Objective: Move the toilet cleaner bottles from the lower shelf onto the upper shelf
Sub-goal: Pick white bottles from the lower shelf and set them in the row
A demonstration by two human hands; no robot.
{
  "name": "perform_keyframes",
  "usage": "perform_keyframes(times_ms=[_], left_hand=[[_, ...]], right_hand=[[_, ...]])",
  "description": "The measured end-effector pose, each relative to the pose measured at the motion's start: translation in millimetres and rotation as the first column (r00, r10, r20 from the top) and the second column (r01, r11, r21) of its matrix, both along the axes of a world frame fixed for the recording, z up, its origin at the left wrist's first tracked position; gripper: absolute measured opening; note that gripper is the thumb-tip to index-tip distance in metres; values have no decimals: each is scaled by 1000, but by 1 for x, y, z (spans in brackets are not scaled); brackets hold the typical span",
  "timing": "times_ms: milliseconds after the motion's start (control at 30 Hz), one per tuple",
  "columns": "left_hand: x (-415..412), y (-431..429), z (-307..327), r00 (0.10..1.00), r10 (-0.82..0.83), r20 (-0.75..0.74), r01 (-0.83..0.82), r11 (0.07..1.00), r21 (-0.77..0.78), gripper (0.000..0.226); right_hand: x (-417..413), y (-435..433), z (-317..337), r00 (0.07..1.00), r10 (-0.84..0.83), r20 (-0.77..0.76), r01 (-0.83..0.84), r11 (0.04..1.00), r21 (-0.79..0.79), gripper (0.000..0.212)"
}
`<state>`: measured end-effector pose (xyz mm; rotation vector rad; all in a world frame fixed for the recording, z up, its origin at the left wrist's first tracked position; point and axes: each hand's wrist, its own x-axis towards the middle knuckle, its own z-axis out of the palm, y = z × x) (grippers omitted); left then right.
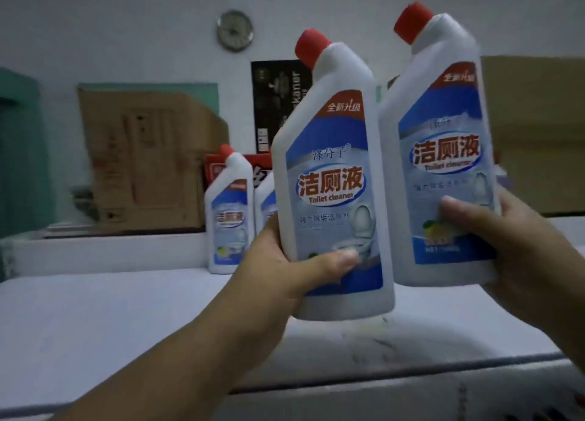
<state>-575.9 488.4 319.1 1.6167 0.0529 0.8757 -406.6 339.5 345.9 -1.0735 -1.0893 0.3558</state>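
Round metal dial [235, 30] up on the wall, black poster [275, 104] just below it. Beat-up cardboard box [148, 157] on the left, another box [538, 119] far right, red pack [260, 160] in between.

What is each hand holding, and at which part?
The left hand grips one toilet cleaner bottle at its lower body; the right hand grips a second bottle likewise.

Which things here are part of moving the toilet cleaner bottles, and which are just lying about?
Job: left hand gripping centre bottle; right hand gripping right bottle; standing bottle; half-hidden bottle; white shelf.
Lying about: left cardboard box; right cardboard box; black poster; round wall dial; red carton.
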Motion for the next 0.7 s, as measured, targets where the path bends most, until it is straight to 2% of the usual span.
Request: perform_keyframes(times_ms=[67,133,200,267,433,567,700], left_hand=[[-18,24,6,996,82,26,-81,997,-10,68],[-33,44,14,993,105,46,-104,994,-15,54],[-45,62,21,988,143,65,-141,990,-22,47],[-55,80,28,978,192,77,-191,981,-19,42],[-70,126,40,953,299,39,-299,954,-11,49],[-69,165,41,909,417,-13,-417,908,-32,55],[-64,208,31,852,515,-91,-521,852,-52,68]], right_hand=[[-14,35,8,997,83,1,-83,996,18,85],[-29,66,14,992,123,5,-123,992,39,57],[-40,94,19,991,133,-5,-133,990,54,43],[-48,118,22,992,123,3,-123,991,56,41],[-50,161,30,996,86,-18,-84,994,70,36],[-44,180,37,999,48,-12,-47,996,77,43],[-47,200,36,999,29,16,-29,999,43,60]])
